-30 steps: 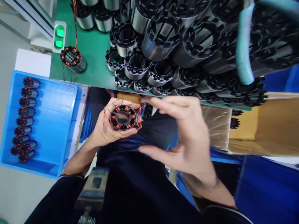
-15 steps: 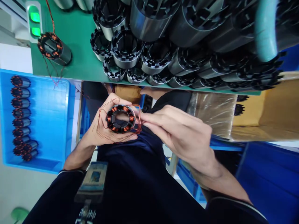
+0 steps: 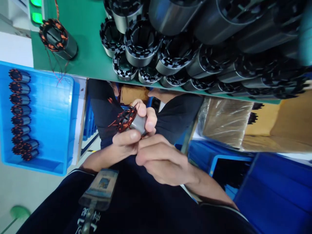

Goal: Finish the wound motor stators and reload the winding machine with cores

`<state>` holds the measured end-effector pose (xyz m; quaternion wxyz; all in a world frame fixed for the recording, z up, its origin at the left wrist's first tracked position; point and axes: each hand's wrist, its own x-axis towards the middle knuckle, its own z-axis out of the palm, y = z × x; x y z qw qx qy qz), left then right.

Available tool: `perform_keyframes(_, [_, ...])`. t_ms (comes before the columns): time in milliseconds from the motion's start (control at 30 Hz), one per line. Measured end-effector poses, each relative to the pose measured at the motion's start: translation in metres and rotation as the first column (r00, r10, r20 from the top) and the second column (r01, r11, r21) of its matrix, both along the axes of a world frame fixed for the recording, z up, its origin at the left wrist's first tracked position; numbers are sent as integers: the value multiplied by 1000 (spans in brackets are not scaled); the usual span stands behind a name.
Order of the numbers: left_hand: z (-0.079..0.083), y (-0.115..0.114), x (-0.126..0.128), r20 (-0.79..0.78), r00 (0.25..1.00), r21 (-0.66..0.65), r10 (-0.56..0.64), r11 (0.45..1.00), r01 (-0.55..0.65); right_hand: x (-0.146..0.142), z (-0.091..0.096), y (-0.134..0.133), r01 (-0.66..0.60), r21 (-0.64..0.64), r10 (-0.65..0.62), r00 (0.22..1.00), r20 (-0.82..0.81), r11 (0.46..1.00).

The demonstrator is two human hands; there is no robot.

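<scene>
Below the green desk [image 3: 92,61] edge: wound stator [image 3: 131,121], gripped by left hand [image 3: 126,139] fingers; right hand [image 3: 163,161] closed beside it, pinching the copper leads (probably to steady them). Blue tray [image 3: 48,107] left holds finished stators.

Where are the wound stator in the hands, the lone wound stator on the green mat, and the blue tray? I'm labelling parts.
Held wound stator [image 3: 133,121], head view: on its metal side, below the copper windings.
Lone wound stator [image 3: 58,38], head view: on its body.
Blue tray [image 3: 48,107], head view: on its bare floor.
</scene>
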<state>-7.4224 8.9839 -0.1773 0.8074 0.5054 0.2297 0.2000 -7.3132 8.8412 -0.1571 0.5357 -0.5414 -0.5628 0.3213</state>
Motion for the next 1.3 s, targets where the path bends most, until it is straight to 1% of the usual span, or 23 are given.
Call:
perform_keyframes(67, [-6, 2, 8, -12, 991, -158, 136, 978, -136, 7, 1, 2, -21, 177, 17, 999, 27, 984])
perform_keyframes(100, [-11, 10, 10, -12, 982, -192, 187, 964, -186, 12, 1, 2, -8, 242, 3, 1000, 18, 970])
perform_keyframes(133, [-17, 20, 11, 19, 975, -160, 223, 963, -217, 17, 0, 0, 19, 265, -19, 1000, -3, 964])
perform_keyframes(167, [-22, 32, 9, 96, 965, -58, 245, 969, -240, 21, -1, -2, 65, 250, -56, 998, -42, 966])
perform_keyframes(200, [-27, 43, 7, 192, 951, 109, 242, 958, -265, 24, -2, -4, 124, 191, -108, 990, -94, 974])
perform_keyframes(233, [-30, 54, 3, 297, 935, 327, 194, 899, -290, 26, -2, -5, 190, 99, -173, 973, -153, 977])
perform_keyframes(267, [-31, 62, -1, 340, 935, 538, 103, 794, -284, 27, 0, -6, 247, -6, -243, 946, -214, 969])
perform_keyframes(300, [-31, 68, -6, 330, 943, 676, 36, 688, -263, 27, 2, -5, 278, -111, -298, 912, -280, 954])
perform_keyframes(333, [-28, 71, -10, 299, 954, 751, -19, 622, -223, 26, 4, -2, 278, -201, -334, 873, -355, 939])
perform_keyframes(367, [-25, 72, -14, 254, 966, 777, -49, 605, -173, 26, 7, 3, 249, -278, -353, 828, -436, 928])
perform_keyframes(467, [-13, 68, -23, 192, 976, 725, -100, 685, -73, 27, 14, 16, 73, -396, -334, 684, -648, 916])
perform_keyframes(533, [-10, 65, -28, 182, 975, 718, -130, 695, -41, 30, 15, 20, -25, -430, -326, 613, -720, 903])
perform_keyframes(567, [-11, 63, -29, 171, 974, 688, -150, 726, -9, 30, 13, 20, -56, -439, -325, 590, -739, 897])
perform_keyframes(633, [-12, 59, -32, 149, 969, 492, -194, 865, 98, 29, 8, 15, -94, -438, -316, 562, -765, 894])
perform_keyframes(667, [-13, 55, -32, 131, 966, 310, -222, 935, 172, 27, 5, 12, -103, -427, -307, 549, -777, 898])
perform_keyframes(700, [-13, 50, -32, 115, 963, 98, -243, 968, 232, 25, 1, 10, -111, -413, -294, 540, -788, 904])
perform_keyframes(767, [-12, 38, -29, 115, 952, -237, -285, 923, 305, 20, -3, 5, -122, -396, -271, 547, -792, 910])
perform_keyframes(833, [-10, 27, -25, 87, 949, -405, -303, 859, 312, 17, -3, 4, -125, -397, -252, 594, -764, 909])
perform_keyframes(900, [-9, 22, -22, 72, 951, -446, -299, 844, 299, 17, 3, 5, -105, -388, -227, 661, -715, 916])
perform_keyframes(1000, [-11, 27, -23, 66, 958, -376, -280, 882, 284, 22, 18, 7, -49, -350, -187, 771, -609, 936])
perform_keyframes(1167, [-25, 47, -48, 40, 973, -319, -229, 920, 229, 31, 40, 3, 38, -331, -166, 915, -369, 943])
perform_keyframes(1233, [-32, 48, -58, 22, 974, -316, -224, 923, 219, 27, 37, 1, 62, -347, -167, 944, -283, 936])
perform_keyframes(1300, [-39, 45, -61, 15, 981, -317, -193, 929, 188, 18, 21, -1, 60, -344, -143, 965, -221, 937])
